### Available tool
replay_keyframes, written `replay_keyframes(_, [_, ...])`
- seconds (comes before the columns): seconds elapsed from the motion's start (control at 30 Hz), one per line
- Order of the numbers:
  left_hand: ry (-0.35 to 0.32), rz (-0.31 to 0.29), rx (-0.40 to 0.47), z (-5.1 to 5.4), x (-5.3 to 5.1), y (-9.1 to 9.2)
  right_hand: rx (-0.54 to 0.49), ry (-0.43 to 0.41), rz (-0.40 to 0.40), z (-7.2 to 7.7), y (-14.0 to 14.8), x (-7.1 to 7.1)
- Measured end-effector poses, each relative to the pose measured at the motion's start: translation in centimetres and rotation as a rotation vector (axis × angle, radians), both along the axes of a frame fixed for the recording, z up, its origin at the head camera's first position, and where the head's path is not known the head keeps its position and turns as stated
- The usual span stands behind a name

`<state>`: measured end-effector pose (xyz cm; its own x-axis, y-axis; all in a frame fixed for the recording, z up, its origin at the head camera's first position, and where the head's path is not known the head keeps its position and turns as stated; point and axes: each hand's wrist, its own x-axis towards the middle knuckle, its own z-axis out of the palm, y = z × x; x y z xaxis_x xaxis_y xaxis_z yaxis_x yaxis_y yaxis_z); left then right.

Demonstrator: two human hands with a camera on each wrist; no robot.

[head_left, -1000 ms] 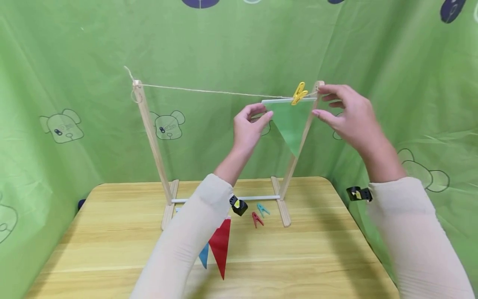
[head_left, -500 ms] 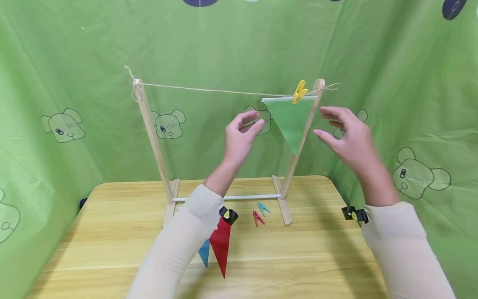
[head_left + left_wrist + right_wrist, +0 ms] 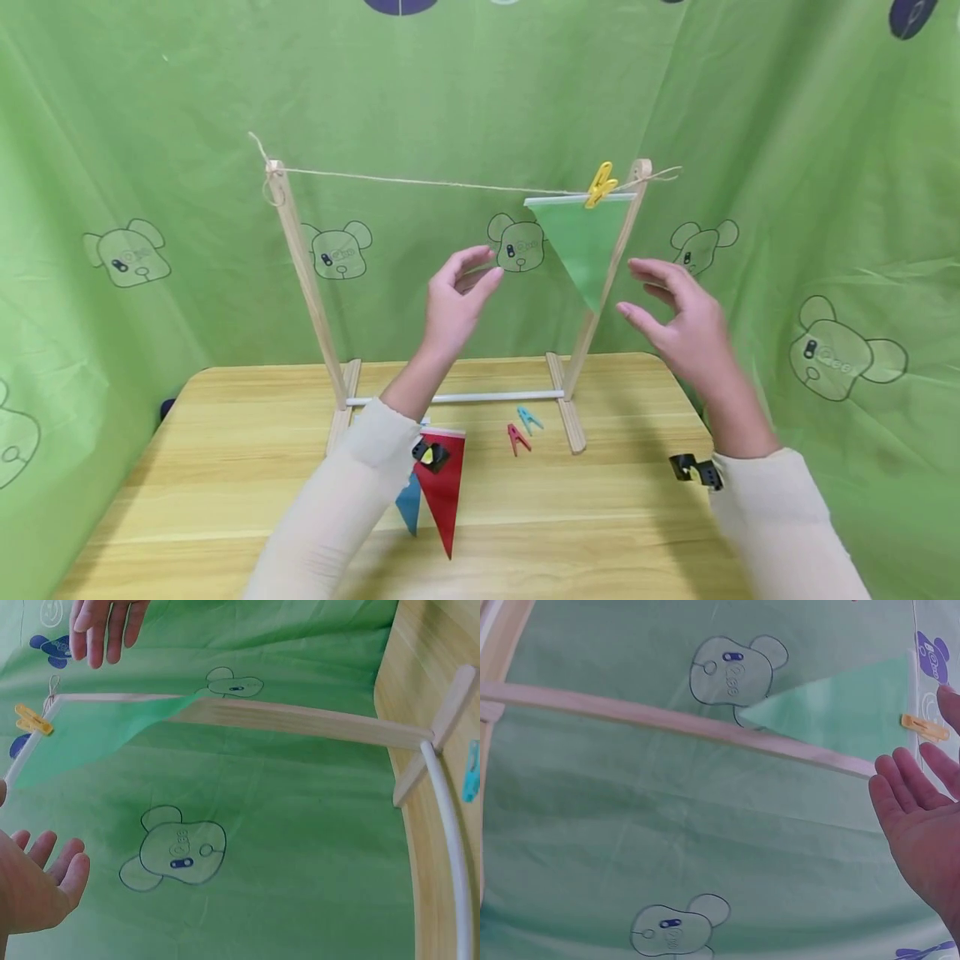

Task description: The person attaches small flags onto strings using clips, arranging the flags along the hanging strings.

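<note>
A green triangular flag [image 3: 581, 246] hangs near the right end of a string [image 3: 420, 180], held by a yellow clothespin [image 3: 601, 187] at its white top edge. My left hand [image 3: 457, 304] is in the air left of the flag, fingers loosely bent, holding nothing. To the flag's right is my right hand [image 3: 682, 325], thumb and fingers apart, also holding nothing. The left wrist view shows the flag [image 3: 97, 735] beyond my left hand [image 3: 37, 885]; in the right wrist view the yellow clothespin [image 3: 924, 727] appears close above my right hand [image 3: 922, 825].
Two wooden posts, left [image 3: 306, 275] and right [image 3: 585, 350], carry the string and are joined low down by a white rod [image 3: 495, 397]. On the table [image 3: 570, 533] lie a red flag [image 3: 444, 492], a blue flag [image 3: 408, 504], a red clothespin [image 3: 517, 439] and a teal clothespin [image 3: 528, 419].
Both hands have moved down and away from the flag and string; the left hand also went left. The flag stays hanging under the yellow clothespin, and the right string end has come into view.
</note>
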<state>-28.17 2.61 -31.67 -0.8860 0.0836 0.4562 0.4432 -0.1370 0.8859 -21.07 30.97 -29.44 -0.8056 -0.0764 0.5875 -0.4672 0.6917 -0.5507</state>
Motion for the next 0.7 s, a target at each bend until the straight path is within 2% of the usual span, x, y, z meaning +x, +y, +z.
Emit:
replay_keyframes(0.27, [-0.005,0.026,-0.036,-2.5,0.4,-3.1,-0.123,0.017,0.041,-2.9,-0.3,0.7])
replay_keyframes(0.4, [-0.011,0.034,-0.069,-3.4,0.9,-4.3,-0.146,-0.012,0.043,-4.0,-0.4,1.0])
replay_keyframes(0.57, [-0.021,0.054,-0.155,-4.5,1.5,-5.5,-0.167,-0.060,0.038,-5.6,-0.5,1.6])
replay_keyframes(0.7, [-0.036,0.055,-0.242,-5.7,1.7,-6.4,-0.172,-0.061,0.047,-7.1,-0.9,1.7])
